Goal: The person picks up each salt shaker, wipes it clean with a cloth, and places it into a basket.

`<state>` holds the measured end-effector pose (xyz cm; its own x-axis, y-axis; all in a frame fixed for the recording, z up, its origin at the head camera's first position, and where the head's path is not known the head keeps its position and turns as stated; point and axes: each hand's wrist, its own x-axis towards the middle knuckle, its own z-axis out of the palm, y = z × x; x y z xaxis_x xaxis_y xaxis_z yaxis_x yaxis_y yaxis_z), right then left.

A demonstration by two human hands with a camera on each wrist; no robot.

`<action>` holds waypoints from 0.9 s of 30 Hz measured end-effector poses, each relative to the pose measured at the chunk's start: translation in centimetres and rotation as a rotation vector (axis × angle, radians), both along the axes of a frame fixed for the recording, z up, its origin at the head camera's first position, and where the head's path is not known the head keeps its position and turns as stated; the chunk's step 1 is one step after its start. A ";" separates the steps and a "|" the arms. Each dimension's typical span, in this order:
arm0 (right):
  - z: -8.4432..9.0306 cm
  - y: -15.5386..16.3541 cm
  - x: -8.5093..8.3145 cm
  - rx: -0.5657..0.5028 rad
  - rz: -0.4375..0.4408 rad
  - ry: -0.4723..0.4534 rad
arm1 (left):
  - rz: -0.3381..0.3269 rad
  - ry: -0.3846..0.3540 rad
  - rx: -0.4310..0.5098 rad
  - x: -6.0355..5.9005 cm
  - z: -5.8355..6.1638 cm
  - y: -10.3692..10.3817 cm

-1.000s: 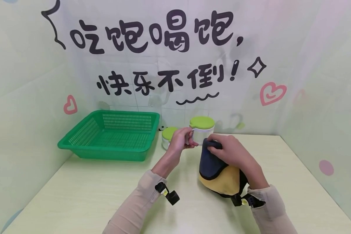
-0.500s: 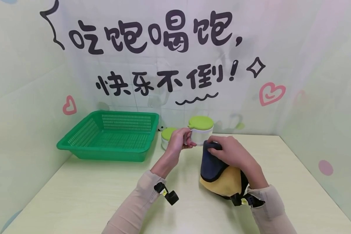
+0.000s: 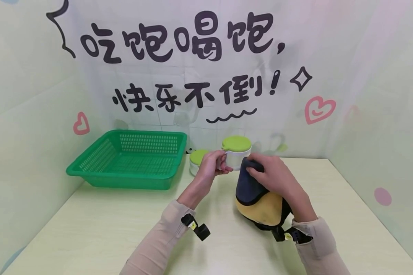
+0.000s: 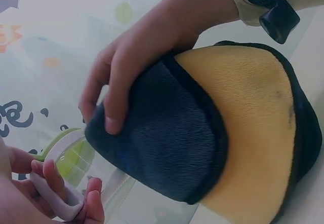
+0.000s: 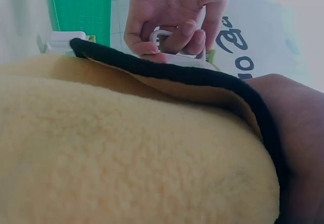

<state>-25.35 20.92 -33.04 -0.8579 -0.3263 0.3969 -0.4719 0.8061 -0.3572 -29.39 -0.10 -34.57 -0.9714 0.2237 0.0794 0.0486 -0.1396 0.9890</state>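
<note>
Since a second ago, my right hand (image 3: 278, 179) has been sliding the dark-blue-and-yellow cloth (image 3: 252, 198) up and closer against the white cup (image 3: 236, 158); my left hand (image 3: 211, 164) is staying put on the handle.

Going left to right: the green basket (image 3: 130, 158) is sitting near the left wall, its front rim well back from the near table (image 3: 89, 229) edge, so a broad stretch of bare tabletop is lying open in front of it. Just right of the basket's corner, a smaller green-lidded jar (image 3: 197, 160) is standing, half covered by my left hand. That hand is curling its fingers (image 4: 50, 181) through the cup's handle and gripping it; the cup is standing upright near the back wall under its green lid (image 3: 236, 143). My right hand is pressing the cloth against the cup's right side, fingers bent over the blue fold and thumb seemingly tucked beneath. To the right, the table is running open to the wall.

The cup's lower body is hidden by cloth and hands, and in the right wrist view yellow pile is filling almost everything, so I cannot quite tell where cloth is meeting cup.
</note>
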 end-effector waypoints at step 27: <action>0.0 0.9 -0.1 -0.059 -0.070 0.102 | -0.016 -0.005 -0.013 0.1 0.0 -0.2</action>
<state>-25.41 21.81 -33.02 -0.8319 -0.2407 0.5001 -0.4518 0.8170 -0.3582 -29.28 -0.32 -34.56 -0.9681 0.2401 0.0720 0.0420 -0.1276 0.9909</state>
